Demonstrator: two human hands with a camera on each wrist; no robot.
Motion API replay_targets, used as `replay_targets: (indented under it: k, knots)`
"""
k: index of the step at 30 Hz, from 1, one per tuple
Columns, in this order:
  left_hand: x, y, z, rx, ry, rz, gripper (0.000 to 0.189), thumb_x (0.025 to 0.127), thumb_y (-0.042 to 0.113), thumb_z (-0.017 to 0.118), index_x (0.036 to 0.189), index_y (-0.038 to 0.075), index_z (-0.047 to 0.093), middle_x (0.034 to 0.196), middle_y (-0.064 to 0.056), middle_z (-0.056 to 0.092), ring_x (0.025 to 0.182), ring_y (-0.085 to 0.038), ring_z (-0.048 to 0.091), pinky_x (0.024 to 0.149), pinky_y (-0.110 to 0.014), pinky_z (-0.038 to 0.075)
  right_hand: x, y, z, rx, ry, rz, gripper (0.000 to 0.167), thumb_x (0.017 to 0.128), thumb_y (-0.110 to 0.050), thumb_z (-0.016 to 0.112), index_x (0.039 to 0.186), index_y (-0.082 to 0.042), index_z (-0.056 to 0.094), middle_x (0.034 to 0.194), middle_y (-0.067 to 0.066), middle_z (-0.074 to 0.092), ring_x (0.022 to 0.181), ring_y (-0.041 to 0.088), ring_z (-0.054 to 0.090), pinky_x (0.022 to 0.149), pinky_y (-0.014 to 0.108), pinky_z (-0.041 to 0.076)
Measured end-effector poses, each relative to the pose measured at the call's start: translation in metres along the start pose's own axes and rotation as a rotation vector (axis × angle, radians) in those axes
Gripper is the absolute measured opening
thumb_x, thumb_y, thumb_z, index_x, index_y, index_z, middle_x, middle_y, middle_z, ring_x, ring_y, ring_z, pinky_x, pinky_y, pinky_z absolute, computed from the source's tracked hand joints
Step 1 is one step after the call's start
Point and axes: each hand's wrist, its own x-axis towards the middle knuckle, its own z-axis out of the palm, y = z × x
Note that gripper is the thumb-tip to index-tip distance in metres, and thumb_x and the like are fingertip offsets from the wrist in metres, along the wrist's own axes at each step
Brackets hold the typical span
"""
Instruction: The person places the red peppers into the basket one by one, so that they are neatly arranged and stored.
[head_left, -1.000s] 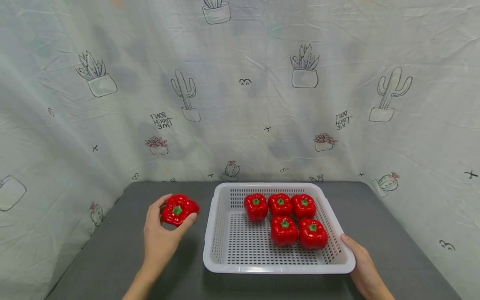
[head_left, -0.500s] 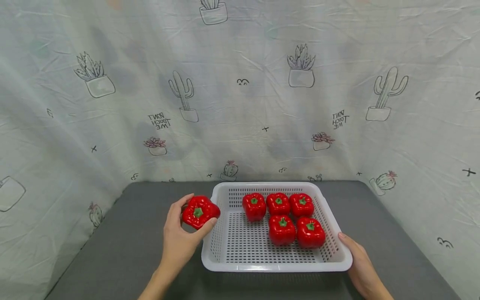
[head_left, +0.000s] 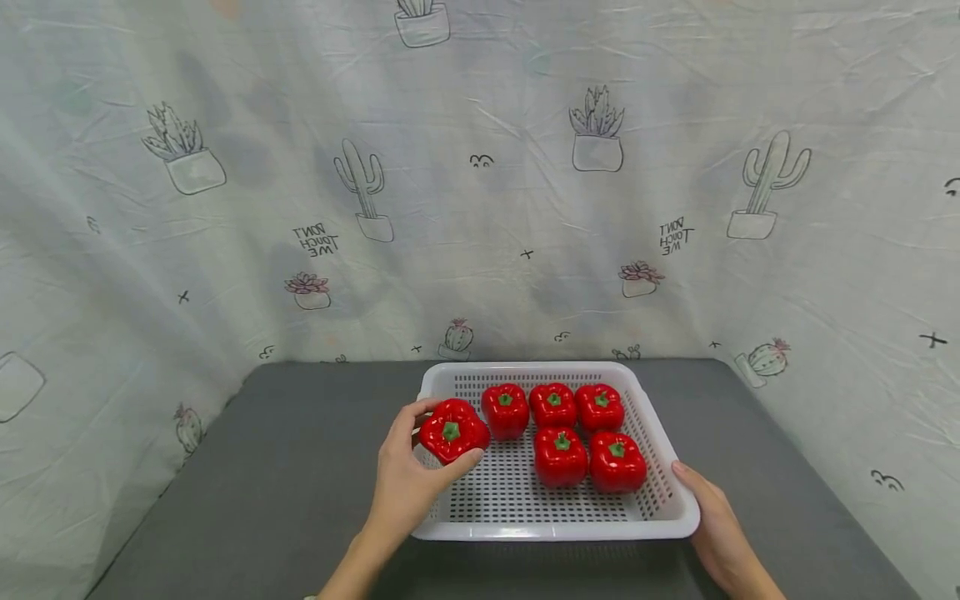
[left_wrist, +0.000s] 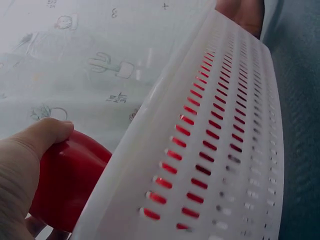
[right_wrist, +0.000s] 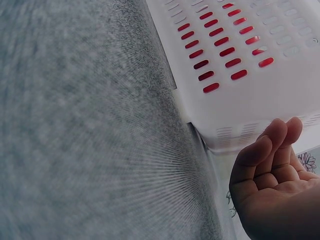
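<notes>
In the head view my left hand (head_left: pixel 407 487) grips a red bell pepper (head_left: pixel 454 433), thumb in front and fingers behind, over the left side of a white plastic basket (head_left: pixel 555 531). Its green stem faces the camera. The left wrist view shows this pepper (left_wrist: pixel 70 175) beside the basket's outer wall (left_wrist: pixel 165 130). Several more red bell peppers (head_left: pixel 561 458) sit inside, toward the right and back. My right hand (head_left: pixel 716 529) holds the basket's front right corner, its thumb on the rim; curled fingers (right_wrist: pixel 257 150) show against the outer wall in the right wrist view.
The basket stands on a dark grey tabletop (head_left: pixel 300 467). A pale curtain (head_left: pixel 450 208) printed with cacti and potted plants hangs behind and along both sides. Slotted holes cover the basket's walls and floor.
My left hand has carried its pepper rightward, from beside the basket to over its left part. The right hand stays at the corner. The whole view has shifted slightly.
</notes>
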Motion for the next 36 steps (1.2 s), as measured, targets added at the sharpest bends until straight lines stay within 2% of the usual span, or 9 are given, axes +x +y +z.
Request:
replay_targets:
  k: [9,15,18,25,36]
  knots:
    - [0.004,0.002,0.017,-0.020,-0.038,-0.037,0.075,0.070,0.036,0.090,0.132,0.020,0.052,0.123,0.007,0.056,0.108,-0.015,0.053,0.088,-0.042,0.051,0.002,0.002,0.001,0.009,0.012,-0.011,0.071,0.104,-0.051,0.035,0.150,0.003,0.031,0.141,0.018,0.045,0.106,0.012,0.056,0.085,0.031,0.046]
    - [0.004,0.007,0.025,-0.029,-0.123,-0.072,0.074,0.070,0.040,0.089,0.133,0.021,0.054,0.125,0.008,0.056,0.112,-0.016,0.053,0.094,-0.044,0.049,0.001,0.003,0.002,0.017,0.021,-0.018,0.070,0.105,-0.049,0.036,0.149,0.005,0.032,0.138,0.020,0.046,0.105,0.015,0.056,0.085,0.034,0.047]
    - [0.005,0.007,0.026,-0.015,-0.150,-0.070,0.074,0.070,0.041,0.088,0.133,0.022,0.055,0.125,0.009,0.054,0.111,-0.016,0.053,0.094,-0.044,0.049,0.000,0.003,0.003,0.026,0.022,-0.025,0.070,0.105,-0.048,0.037,0.148,0.006,0.033,0.137,0.018,0.048,0.105,0.014,0.057,0.084,0.033,0.047]
    - [0.011,0.005,0.028,-0.007,-0.166,-0.050,0.073,0.071,0.040,0.088,0.134,0.019,0.056,0.121,0.008,0.053,0.110,-0.015,0.053,0.092,-0.042,0.051,-0.001,0.001,0.000,0.049,0.035,-0.039,0.067,0.105,-0.046,0.039,0.146,0.007,0.036,0.127,0.009,0.056,0.103,0.014,0.058,0.084,0.032,0.048]
    - [0.011,0.005,0.027,-0.003,-0.198,-0.099,0.074,0.073,0.037,0.087,0.137,0.017,0.055,0.123,0.004,0.053,0.113,-0.019,0.052,0.093,-0.046,0.050,-0.001,0.001,0.000,0.028,0.040,-0.035,0.068,0.105,-0.047,0.038,0.147,0.006,0.035,0.128,0.010,0.054,0.102,0.013,0.058,0.083,0.032,0.049]
